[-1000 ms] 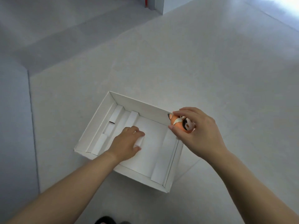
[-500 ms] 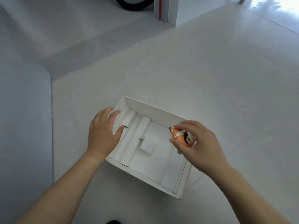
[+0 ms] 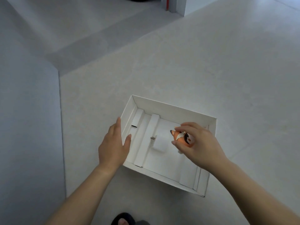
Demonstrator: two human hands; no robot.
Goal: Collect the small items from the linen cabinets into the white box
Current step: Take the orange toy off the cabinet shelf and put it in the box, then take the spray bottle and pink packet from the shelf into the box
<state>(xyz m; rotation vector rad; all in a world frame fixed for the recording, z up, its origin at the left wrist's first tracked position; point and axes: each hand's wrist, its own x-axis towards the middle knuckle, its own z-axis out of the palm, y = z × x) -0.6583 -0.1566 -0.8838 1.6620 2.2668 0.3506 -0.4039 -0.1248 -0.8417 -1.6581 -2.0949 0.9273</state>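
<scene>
The right hand pinches an orange fox figurine directly above the white box floor, near its right wall; the left hand, fingers straight, rests against its left wall.

The orange toy hides partly behind fingers; edge crops a sandal.

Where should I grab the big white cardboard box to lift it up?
Probably take the white cardboard box by its left and right walls, one hand from each outer side. It is wide, open-topped, with thin upright walls, so thumbs can hook over the rims. The left hand is beside the left wall.
</scene>
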